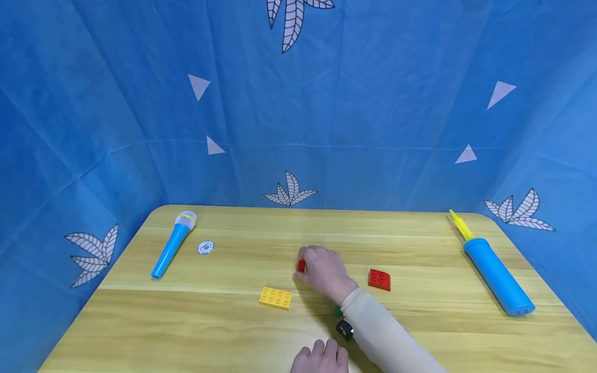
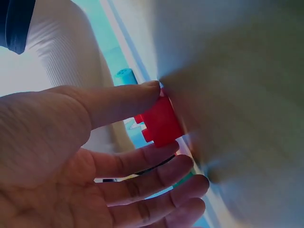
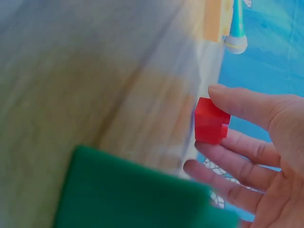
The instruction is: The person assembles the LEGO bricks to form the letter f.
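My right hand (image 1: 323,272) reaches over the middle of the table. It pinches a small red toy brick (image 3: 209,121) between thumb and fingers, studs towards the palm in the right wrist view. My left hand (image 1: 321,358) is at the table's near edge, back upward, cut off by the frame. In the left wrist view, its thumb and index finger pinch another red studded brick (image 2: 162,122); the head view hides that brick. A green brick (image 3: 133,190) looms close in the right wrist view; only a sliver shows beside the right sleeve in the head view.
A yellow brick (image 1: 275,298) lies left of my right hand, a red brick (image 1: 379,280) right of it. Farther left are a toy microphone (image 1: 173,243) and a white chip (image 1: 205,247). A blue pump (image 1: 499,277) with yellow nozzle lies at the right.
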A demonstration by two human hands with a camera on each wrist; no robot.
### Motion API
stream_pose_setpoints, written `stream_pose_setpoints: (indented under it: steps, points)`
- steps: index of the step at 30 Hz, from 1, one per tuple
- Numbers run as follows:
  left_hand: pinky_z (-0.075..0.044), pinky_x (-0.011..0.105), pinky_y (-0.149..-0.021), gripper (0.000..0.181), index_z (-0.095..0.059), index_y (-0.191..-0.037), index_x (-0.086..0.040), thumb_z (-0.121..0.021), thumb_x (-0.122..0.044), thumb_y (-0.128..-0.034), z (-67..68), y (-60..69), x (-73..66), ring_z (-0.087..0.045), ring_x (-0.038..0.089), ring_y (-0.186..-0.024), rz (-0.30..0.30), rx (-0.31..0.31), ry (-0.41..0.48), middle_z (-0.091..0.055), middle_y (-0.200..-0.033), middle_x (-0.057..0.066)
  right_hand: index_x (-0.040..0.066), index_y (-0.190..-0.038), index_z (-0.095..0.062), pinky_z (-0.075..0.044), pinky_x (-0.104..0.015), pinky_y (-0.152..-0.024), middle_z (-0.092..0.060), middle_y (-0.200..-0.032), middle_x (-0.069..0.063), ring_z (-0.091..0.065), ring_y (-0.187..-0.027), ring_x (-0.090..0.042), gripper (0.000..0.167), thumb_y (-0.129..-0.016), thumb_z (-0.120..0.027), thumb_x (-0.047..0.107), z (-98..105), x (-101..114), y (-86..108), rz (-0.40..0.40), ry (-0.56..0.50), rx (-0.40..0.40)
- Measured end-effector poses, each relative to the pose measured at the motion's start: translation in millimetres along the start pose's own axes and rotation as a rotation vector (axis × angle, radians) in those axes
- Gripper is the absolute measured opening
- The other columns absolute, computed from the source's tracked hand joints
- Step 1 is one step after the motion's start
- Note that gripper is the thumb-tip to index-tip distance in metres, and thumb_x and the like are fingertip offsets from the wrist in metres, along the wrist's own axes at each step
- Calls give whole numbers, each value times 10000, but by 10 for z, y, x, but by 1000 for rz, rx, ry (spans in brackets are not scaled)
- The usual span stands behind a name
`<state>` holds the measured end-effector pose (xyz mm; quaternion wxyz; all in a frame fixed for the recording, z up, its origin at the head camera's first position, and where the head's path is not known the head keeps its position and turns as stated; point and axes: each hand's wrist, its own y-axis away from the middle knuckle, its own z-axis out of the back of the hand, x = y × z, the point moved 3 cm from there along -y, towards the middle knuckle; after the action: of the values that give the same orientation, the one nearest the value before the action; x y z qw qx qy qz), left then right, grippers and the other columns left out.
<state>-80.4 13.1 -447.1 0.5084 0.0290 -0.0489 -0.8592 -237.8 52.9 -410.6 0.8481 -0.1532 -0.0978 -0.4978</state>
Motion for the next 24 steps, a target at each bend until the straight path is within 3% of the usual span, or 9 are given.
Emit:
stream_pose_setpoints:
  steps: [5,8,15,20,24]
  points:
    - [-431,318,-575,501,-669,-998,-189,-503,-652,-905,44,-8,60,-512,142,-731,-33,29,6,-517,-838,-17,114,-909,-679,-463,-264,-569,-627,-792,27,-525,-638,-116,275,-756,-867,242,131,-1,53,27,-102,-5]
    - [-420,308,-551,486,-674,-1006,-197,-540,-648,-885,75,12,89,-520,148,-731,-52,-24,-22,-528,-842,-11,115,-912,-702,-489,-280,-622,-679,-867,7,-578,-713,-132,240,-769,-857,229,230,-6,126,51,-104,-35]
    - [-435,302,-563,522,-678,-1046,-235,-554,-701,-846,123,30,193,-531,125,-766,-79,-19,-19,-536,-859,-33,126,-947,-737,-499,-287,-626,-704,-933,21,-653,-822,-187,271,-773,-855,297,438,-71,469,67,-103,-54]
    - [-407,275,-519,437,-672,-954,-231,-685,-629,-774,205,80,295,-515,114,-708,-82,-151,-44,-506,-794,-45,251,-808,-676,-480,-245,-610,-683,-910,98,-651,-811,-137,222,-746,-863,354,553,-120,812,76,-105,-55]
    - [-409,277,-530,430,-656,-916,-219,-732,-608,-749,250,83,401,-513,125,-692,-69,-156,-41,-509,-788,-34,240,-856,-688,-497,-259,-644,-643,-876,151,-616,-786,-91,252,-727,-870,357,591,-88,1067,142,-109,-38]
